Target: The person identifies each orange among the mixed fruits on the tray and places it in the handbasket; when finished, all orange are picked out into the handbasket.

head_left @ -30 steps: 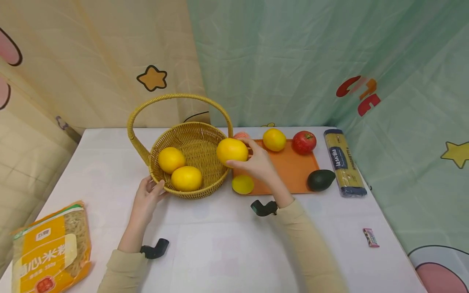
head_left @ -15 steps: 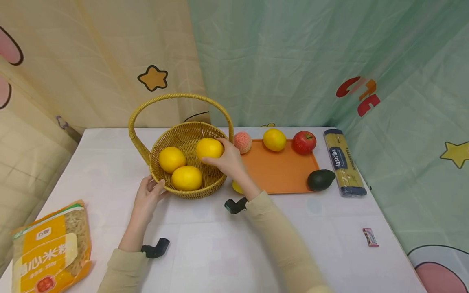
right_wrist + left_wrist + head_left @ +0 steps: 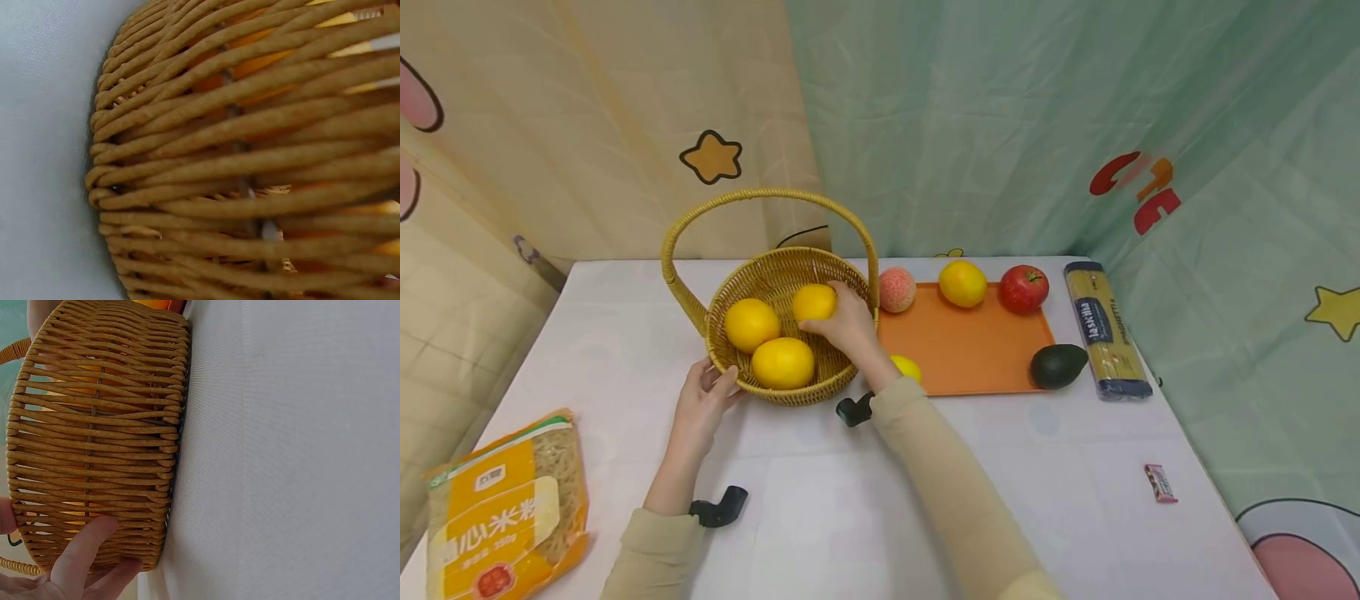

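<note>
I judged the filling of the round golden-brown woven basket with a tall arched handle (image 3: 792, 268) to be partway along. Two smooth, rounded yellow fruits (image 3: 752, 325) lay inside, toward its left and near side. A plump bright-yellow fruit (image 3: 814, 302) was also within the rim, but the thumb and fingers of the right hand (image 3: 850, 321) gripped it, so I counted its placing as unfinished; whether it touched the bottom I could not tell. The left hand (image 3: 700, 404) held the basket's near left side, fingertips against the outer weave.

On or at the edge of the flat orange rectangular tray (image 3: 977, 354) I counted a bumpy pink ball-shaped fruit (image 3: 897, 290), a glossy yellow oval fruit (image 3: 962, 283), a shiny red round fruit (image 3: 1024, 289), a dark green pointed fruit (image 3: 1058, 367) and a yellow fruit partly hidden by the right arm (image 3: 907, 367). Any of these meant for the basket were, I reckoned, yet to be moved.
</note>
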Available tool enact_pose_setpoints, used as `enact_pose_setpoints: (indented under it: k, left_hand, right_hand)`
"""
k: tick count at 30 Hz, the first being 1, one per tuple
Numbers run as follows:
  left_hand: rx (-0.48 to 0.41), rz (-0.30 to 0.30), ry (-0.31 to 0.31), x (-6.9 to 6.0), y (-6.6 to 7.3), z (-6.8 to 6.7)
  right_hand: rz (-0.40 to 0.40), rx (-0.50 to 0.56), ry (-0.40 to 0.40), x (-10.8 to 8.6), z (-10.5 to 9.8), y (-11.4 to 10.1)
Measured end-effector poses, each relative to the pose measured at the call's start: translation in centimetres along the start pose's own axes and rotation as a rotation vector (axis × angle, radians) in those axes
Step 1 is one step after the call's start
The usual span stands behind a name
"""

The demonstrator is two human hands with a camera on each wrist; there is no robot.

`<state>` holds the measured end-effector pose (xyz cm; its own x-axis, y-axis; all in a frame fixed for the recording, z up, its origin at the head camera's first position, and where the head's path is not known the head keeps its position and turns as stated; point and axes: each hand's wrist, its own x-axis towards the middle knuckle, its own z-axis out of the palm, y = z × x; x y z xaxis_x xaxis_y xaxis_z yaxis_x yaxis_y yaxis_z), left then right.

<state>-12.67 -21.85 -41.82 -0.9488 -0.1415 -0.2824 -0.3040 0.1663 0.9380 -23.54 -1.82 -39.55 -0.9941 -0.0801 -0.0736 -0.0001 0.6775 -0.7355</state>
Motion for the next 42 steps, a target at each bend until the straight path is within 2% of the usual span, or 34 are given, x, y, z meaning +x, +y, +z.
enact_pose_setpoints:
  k: [4,14,23,31,37,42]
  left_hand:
    - [-0.002,-0.006,-0.001,-0.1,0.0,0.0]
    - [-0.009,-0.014,0.008,-0.2,0.0,0.1]
    - [-0.016,-0.018,0.014,0.0,0.0,0.1]
    - [-0.023,-0.016,0.011,0.1,0.0,0.1]
    - [-0.016,-0.019,0.008,0.1,0.0,0.1]
    - [-0.021,-0.018,0.002,0.1,0.0,0.1]
  right_hand:
    - [0.023,-0.046,-0.004,0.2,0.6,-0.2]
    - [0.041,-0.041,-0.03,0.6,1.4,-0.7]
    - [0.031,-0.002,-0.008,0.2,0.5,-1.1]
    - [-0.058,-0.017,0.032,-1.3,-1.5,-1.6]
    - [-0.142,0.112,0.088,-2.8,-4.1,-0.5]
    - [-0.119,0.217,0.132,-3.7,-6.8,1.2]
